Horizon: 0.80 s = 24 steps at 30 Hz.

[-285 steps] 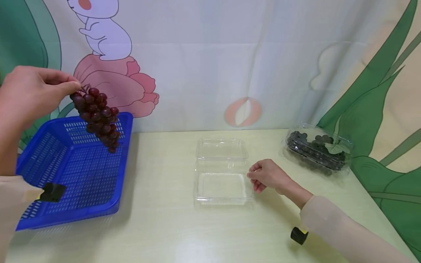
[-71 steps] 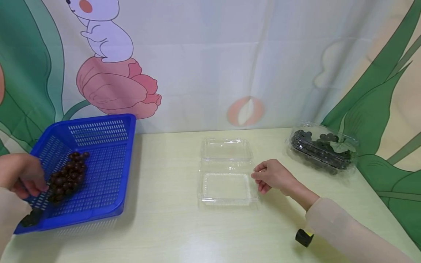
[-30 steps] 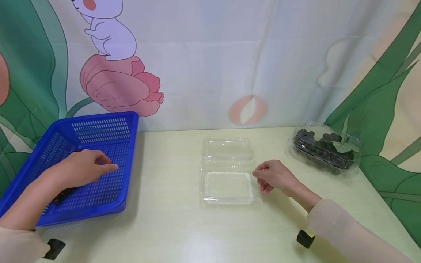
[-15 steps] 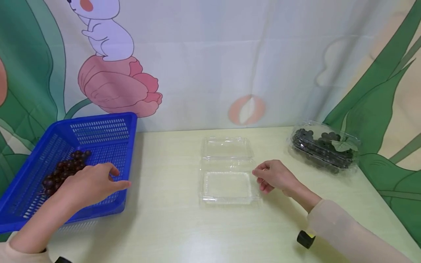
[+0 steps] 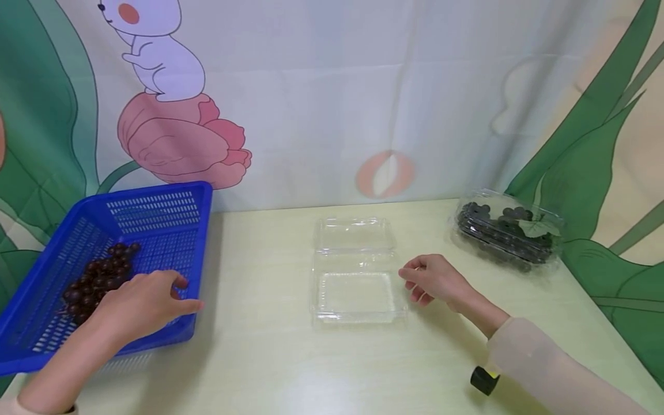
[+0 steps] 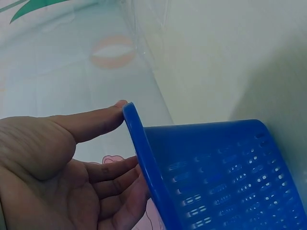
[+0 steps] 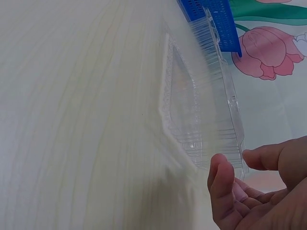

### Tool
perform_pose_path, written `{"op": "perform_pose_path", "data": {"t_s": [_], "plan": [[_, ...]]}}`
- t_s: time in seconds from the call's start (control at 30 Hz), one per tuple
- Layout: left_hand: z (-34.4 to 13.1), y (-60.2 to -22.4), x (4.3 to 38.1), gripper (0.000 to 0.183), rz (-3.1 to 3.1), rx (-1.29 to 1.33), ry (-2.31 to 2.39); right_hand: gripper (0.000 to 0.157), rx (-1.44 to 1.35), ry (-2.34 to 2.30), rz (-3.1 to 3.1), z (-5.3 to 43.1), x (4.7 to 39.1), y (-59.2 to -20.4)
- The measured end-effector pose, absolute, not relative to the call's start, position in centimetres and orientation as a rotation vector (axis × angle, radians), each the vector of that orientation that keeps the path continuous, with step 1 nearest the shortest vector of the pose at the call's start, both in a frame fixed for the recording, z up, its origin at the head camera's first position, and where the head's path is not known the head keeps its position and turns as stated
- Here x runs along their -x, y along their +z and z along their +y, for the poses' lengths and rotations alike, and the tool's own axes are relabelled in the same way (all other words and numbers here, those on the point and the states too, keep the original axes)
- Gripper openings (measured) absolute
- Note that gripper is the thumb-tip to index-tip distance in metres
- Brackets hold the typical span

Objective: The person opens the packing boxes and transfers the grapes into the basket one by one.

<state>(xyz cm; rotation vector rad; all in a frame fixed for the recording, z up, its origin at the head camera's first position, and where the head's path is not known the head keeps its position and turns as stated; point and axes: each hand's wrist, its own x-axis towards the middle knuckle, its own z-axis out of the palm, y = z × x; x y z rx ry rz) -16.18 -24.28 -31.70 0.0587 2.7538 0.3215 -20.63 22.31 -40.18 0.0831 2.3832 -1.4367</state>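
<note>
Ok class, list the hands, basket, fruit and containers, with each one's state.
Red grapes: lying bunched in the basket.
Blue basket: upright, holding the grapes.
Centre container: open, halves spread out.
Far-right container: looks closed.
Dark fruit: inside that container.
Left hand: at the basket's rim, grip unclear.
Right hand: at the centre container's edge, grip unclear.

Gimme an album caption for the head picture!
Left hand at blue basket of red grapes, right hand at open clear box.
</note>
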Motion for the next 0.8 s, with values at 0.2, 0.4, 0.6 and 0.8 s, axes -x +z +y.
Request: {"op": "perform_pose_path", "data": {"t_s": [0.2, 0.4, 0.6, 0.8], "plan": [[-24.4, -31.9, 16.1, 0.076, 2.764, -0.057, 0.332, 0.032, -0.054, -1.468, 2.363, 21.9, 20.6, -40.1], [-24.5, -32.2, 16.2, 0.076, 2.75, -0.035, 0.351, 0.029, -0.023, -1.524, 2.311, 21.2, 20.8, -40.5], [-24.4, -32.4, 16.0, 0.074, 2.754, -0.044, 0.385, 0.029, -0.01, -1.565, 2.277, 20.1, 21.1, -40.7], [-24.3, -32.4, 15.7, 0.073, 2.762, -0.057, 0.394, 0.028, -0.013, -1.56, 2.266, 18.6, 21.6, -40.7]]}}
